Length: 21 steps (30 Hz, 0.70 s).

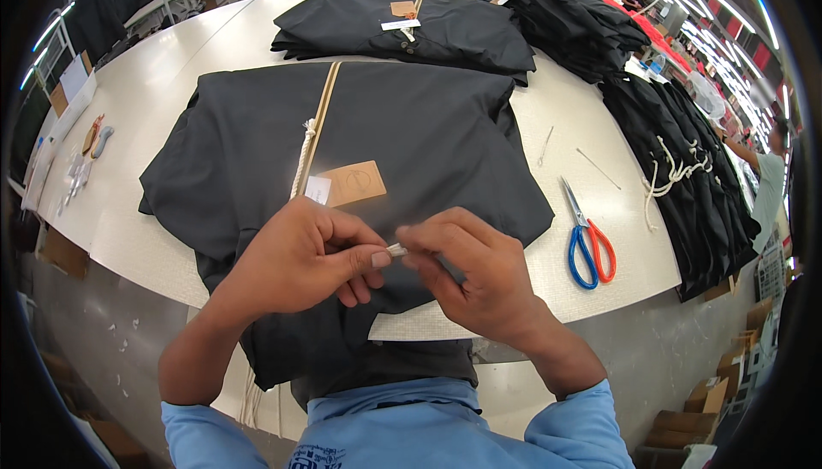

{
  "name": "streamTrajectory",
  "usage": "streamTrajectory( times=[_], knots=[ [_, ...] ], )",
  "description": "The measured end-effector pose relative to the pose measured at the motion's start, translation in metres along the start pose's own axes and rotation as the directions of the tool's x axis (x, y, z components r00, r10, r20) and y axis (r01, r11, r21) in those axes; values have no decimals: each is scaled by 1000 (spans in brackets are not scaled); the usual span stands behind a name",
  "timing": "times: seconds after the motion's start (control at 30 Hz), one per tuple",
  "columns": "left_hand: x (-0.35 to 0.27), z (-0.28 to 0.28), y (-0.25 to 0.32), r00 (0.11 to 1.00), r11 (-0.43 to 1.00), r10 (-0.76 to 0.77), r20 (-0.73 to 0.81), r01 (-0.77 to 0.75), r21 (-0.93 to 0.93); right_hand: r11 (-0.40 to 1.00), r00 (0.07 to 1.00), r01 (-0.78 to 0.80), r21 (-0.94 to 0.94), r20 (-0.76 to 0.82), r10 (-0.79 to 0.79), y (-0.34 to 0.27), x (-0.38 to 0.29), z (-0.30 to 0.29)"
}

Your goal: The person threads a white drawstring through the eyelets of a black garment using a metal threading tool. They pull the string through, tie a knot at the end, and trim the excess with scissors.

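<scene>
My left hand pinches the end of a white cord between thumb and forefinger. The fingertips of my right hand are at the cord's frayed tip; whether they grip it is hard to tell. Both hands are above a black folded garment with a zipper-like tan strip running down it. A knotted white cord lies along that strip. A brown cardboard hang tag and a small white label rest on the cloth near my left hand.
Scissors with blue and orange handles lie right of the garment, near two thin metal tools. Black garments are stacked behind and at right, some with white cords. A grey-handled tool lies left. Another person stands far right.
</scene>
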<state>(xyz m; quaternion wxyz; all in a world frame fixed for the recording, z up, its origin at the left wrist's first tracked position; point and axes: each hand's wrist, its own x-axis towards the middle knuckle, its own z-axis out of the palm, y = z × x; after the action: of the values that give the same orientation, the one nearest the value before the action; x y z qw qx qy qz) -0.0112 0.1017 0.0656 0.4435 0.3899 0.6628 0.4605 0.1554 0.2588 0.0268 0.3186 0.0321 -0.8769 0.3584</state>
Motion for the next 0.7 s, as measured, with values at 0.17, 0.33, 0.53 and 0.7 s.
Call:
streamTrajectory(
  times=[0.17,0.33,0.53,0.7],
  knots=[
    [2,-8,-1,996,995,16,91,-7,-104,998,999,46,44,4,-47,-4,5,1],
    [3,-8,2,995,999,-20,102,24,-44,995,998,51,90,20,-53,4,-1,1],
    [-2,-10,-10,999,999,-14,38,12,49,969,991,71,236,-130,-41,2,-4,19],
    [4,2,-20,998,999,4,57,-1,-48,957,986,-1,291,-157,49,3,-23,17]
  ],
)
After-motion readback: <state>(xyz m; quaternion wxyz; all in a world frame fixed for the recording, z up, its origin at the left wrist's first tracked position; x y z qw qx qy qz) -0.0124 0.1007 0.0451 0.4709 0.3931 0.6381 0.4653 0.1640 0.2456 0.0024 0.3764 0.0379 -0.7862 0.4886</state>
